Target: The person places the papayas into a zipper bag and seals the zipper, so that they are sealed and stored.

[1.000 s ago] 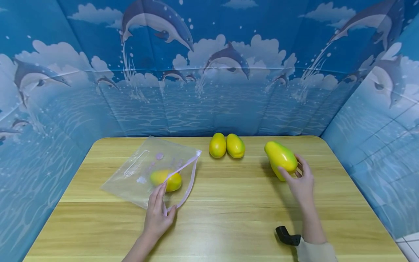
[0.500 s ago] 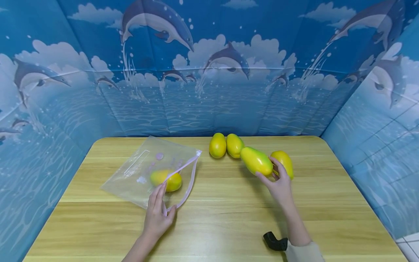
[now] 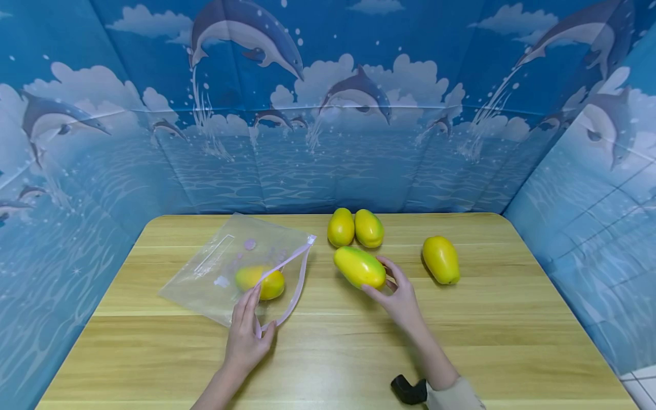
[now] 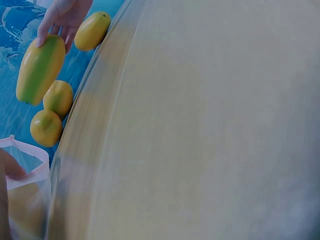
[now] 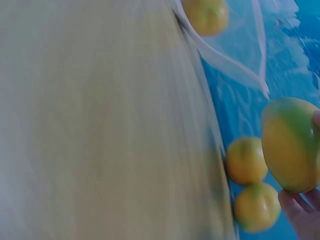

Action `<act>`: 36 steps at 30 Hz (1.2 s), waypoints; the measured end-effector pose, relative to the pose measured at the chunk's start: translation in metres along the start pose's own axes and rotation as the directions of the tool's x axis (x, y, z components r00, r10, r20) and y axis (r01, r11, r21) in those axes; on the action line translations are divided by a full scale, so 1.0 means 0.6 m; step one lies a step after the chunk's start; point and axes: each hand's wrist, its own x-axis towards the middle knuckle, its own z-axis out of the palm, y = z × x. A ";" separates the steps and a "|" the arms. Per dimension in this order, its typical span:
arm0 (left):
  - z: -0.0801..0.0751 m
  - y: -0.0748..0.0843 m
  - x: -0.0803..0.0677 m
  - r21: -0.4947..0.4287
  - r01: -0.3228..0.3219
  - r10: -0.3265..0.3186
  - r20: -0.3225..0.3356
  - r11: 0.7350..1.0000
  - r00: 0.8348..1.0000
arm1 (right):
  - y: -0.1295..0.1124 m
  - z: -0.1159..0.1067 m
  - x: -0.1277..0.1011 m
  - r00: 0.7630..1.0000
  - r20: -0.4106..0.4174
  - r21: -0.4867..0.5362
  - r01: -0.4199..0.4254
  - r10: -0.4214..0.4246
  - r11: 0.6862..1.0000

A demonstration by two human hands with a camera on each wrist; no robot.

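Taking the zip bag (image 3: 238,267) as landmark: clear plastic, lying flat on the wooden table (image 3: 359,353) toward its left half, back corner close to the far table edge, mouth with its pale pink zip strip turned right and gaping. Inside, one yellow-orange mango (image 3: 259,282), near the mouth. At the bag's near right corner, left hand (image 3: 247,336), fingers fairly straight along the lower lip and thumb beneath, pinching the zip strip. Bare wood in front of the bag down to the near table edge, and a clear strip between the mouth and the next fruit. Just right of the mouth, held above the table, a long mango (image 3: 360,267), yellow-green, glossy, smooth, lying roughly crosswise with one end aimed at the bag; right hand (image 3: 402,296) curled round its far end, fingertips and thumb gripping. Behind it, right of the bag's back corner, a pair of mangoes (image 3: 355,228) touching each other, close to the far edge. Farthest right of the bag, a lone mango (image 3: 441,259) resting well apart, with open wood beyond it to the right table edge.
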 end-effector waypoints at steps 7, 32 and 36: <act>0.000 0.000 0.000 0.001 -0.002 0.002 -0.001 1.000 1.000 | -0.051 0.036 -0.017 0.994 0.108 0.062 -0.023 0.016 0.998; -0.001 -0.001 0.001 -0.008 -0.005 0.005 0.000 1.000 1.000 | -0.097 0.110 -0.023 0.946 0.315 0.073 0.061 -0.081 0.995; -0.001 0.000 0.001 -0.013 -0.004 0.004 -0.001 1.000 1.000 | -0.076 0.122 -0.017 0.942 0.319 0.090 0.075 -0.100 0.993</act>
